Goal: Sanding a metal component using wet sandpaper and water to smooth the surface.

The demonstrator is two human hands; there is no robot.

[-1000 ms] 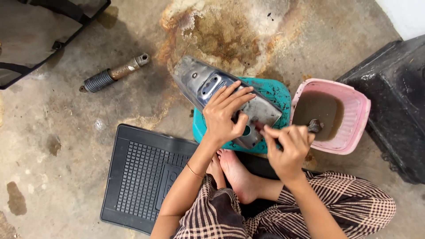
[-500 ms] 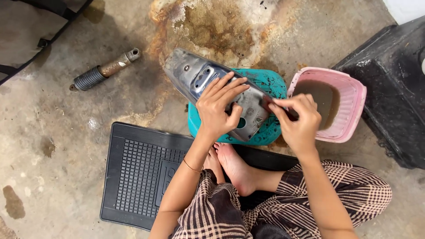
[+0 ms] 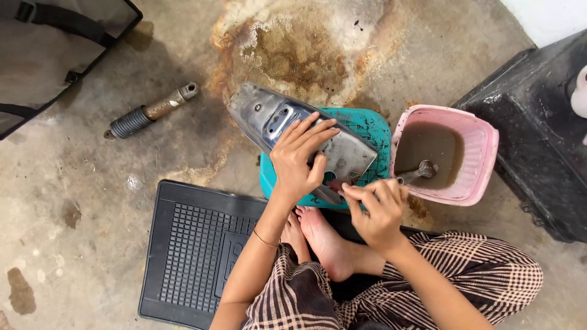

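Stained concrete floor [image 3: 92,201]; left hand [image 3: 299,160] spread flat on metal cover [image 3: 293,131], right hand [image 3: 378,211] pinching brush [image 3: 411,176]

This looks like a rough repair workshop floor. Stained, oil-marked concrete [image 3: 342,49] carries a loose shock absorber [image 3: 150,111], a black rubber car mat [image 3: 189,244] and a grimy metal vehicle panel [image 3: 269,116].

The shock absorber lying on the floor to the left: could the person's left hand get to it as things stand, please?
Probably yes, with a stretch. The left hand rests on the grey panel, and only bare concrete floor lies between it and the shock absorber.
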